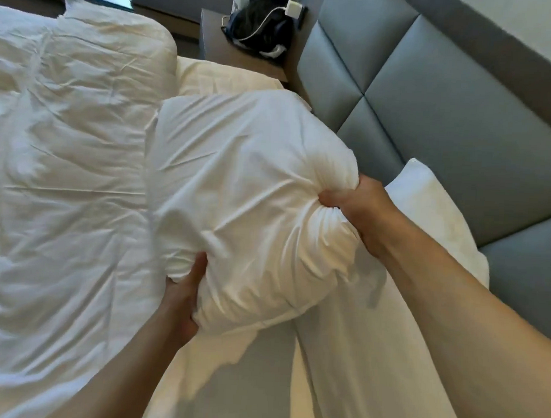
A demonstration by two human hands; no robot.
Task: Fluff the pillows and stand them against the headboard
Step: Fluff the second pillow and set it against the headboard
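The fingers (329, 201) of the right hand (359, 209) are seen curled and dug into a bunched corner of the white pillow (246, 188), the cloth gathered tightly into that grip. The fingers (199, 265) of the left hand (183, 299) are pressed flat against the near lower edge of the same pillow, with the thumb side wrapped beneath it; the tips themselves are hidden by the cloth. The pillow is held between both hands, raised off the bed sheet (254, 381), as its shadow there suggests, just in front of the padded grey headboard (445, 127) and not yet leaning on it. The step in hand is judged to be the fluffing of this pillow. The next move is judged to call for the filling to be squeezed and shaken evenly, after which the pillow must be turned upright and set with its back against the headboard. A second pillow (432, 209) is observed lying beside the headboard behind the right forearm, not stood up. A rumpled duvet (65, 152) covers the bed to the left. No true container is in play; on the bedside worktop (212, 41) a dark bag (260, 25) is noted, with a white cable (263, 25) and charger (294, 9) resting on it; its contents cannot be seen.
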